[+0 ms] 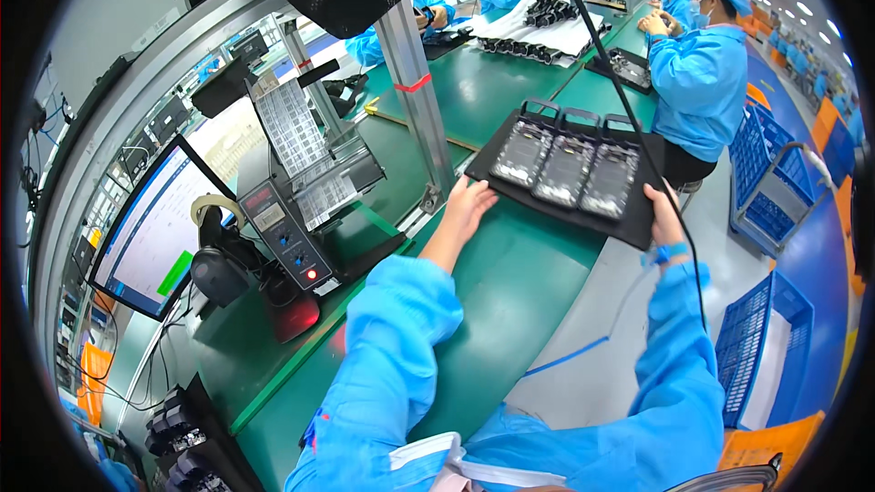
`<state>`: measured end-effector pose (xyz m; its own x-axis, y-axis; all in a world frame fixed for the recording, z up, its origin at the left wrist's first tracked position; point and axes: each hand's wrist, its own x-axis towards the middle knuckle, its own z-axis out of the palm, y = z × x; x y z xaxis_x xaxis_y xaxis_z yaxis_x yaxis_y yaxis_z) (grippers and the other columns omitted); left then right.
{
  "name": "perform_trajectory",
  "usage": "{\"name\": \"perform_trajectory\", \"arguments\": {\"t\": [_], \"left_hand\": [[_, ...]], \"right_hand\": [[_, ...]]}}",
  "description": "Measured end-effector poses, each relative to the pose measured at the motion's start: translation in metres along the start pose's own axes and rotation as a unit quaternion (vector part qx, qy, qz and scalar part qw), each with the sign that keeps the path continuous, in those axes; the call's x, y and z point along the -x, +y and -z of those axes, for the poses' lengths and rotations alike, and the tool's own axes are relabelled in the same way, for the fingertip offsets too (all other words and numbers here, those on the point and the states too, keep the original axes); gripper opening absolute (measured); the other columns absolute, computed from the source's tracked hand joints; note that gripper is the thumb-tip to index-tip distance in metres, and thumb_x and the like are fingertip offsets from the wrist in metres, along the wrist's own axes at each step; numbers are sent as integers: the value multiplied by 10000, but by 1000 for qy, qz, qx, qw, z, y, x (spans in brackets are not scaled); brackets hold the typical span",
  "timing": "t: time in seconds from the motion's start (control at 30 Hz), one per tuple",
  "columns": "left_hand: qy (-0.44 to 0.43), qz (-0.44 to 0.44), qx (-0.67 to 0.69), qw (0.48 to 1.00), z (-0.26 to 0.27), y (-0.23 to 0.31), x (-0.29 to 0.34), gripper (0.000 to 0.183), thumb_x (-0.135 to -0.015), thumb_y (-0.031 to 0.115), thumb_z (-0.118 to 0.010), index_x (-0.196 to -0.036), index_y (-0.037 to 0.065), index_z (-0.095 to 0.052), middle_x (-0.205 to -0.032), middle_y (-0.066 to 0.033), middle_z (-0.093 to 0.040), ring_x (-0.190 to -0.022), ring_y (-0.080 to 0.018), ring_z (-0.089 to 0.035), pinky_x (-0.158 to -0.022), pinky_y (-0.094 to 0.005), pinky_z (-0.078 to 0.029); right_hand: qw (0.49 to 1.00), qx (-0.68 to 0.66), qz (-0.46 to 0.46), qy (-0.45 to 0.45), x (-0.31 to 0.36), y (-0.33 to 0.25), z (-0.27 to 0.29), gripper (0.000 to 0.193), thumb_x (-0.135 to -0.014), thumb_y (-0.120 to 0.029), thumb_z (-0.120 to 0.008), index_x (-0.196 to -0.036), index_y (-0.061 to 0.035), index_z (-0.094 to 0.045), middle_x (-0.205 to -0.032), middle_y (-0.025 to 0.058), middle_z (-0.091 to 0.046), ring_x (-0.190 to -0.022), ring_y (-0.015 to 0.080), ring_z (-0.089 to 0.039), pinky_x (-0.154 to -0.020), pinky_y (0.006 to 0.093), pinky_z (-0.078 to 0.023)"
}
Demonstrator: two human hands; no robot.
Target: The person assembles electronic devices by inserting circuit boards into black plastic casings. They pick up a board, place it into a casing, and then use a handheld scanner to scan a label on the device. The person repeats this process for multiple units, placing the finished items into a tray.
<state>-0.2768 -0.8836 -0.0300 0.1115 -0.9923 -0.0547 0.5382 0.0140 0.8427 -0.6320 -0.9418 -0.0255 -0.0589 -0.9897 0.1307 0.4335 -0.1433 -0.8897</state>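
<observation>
Both my hands hold a flat black tray at its near corners, tilted over the right edge of the green workbench. My left hand grips the left corner, its fingers partly hidden at the edge. My right hand closes on the right side, a blue band around that wrist. Three black rectangular units with loop handles lie side by side on the tray: a left unit, a middle unit and a right unit. Their faces look shiny and see-through.
Left on the green bench stand a label dispenser, a handheld scanner and a monitor. A metal post rises beside the tray; a black cable hangs across it. Co-workers and blue crates are beyond.
</observation>
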Motion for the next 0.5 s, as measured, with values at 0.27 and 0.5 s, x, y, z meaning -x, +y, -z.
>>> {"name": "perform_trajectory", "arguments": {"t": [0.27,0.5], "left_hand": [[-115,-177,-545,812,-4,-26,115,492,-783,146,-503,-1233,-6,-374,-1287,-188,-372,-1206,-296,-348,-992,-358,-297],[88,-87,-767,630,67,34,358,417,-701,106,-577,-1109,64,-498,-1252,-195,-385,-1109,-415,-394,-946,-456,-331]], "right_hand": [[971,206,61,107,-150,110,-129,365,-770,-197,-560,-1010,67,-483,-1019,180,-521,-962,287,-492,-839,393,-393],[510,767,313,-232,-143,131,-300,378,-845,-404,-376,-906,-128,-627,-962,98,-602,-908,315,-558,-743,500,-419]]}}
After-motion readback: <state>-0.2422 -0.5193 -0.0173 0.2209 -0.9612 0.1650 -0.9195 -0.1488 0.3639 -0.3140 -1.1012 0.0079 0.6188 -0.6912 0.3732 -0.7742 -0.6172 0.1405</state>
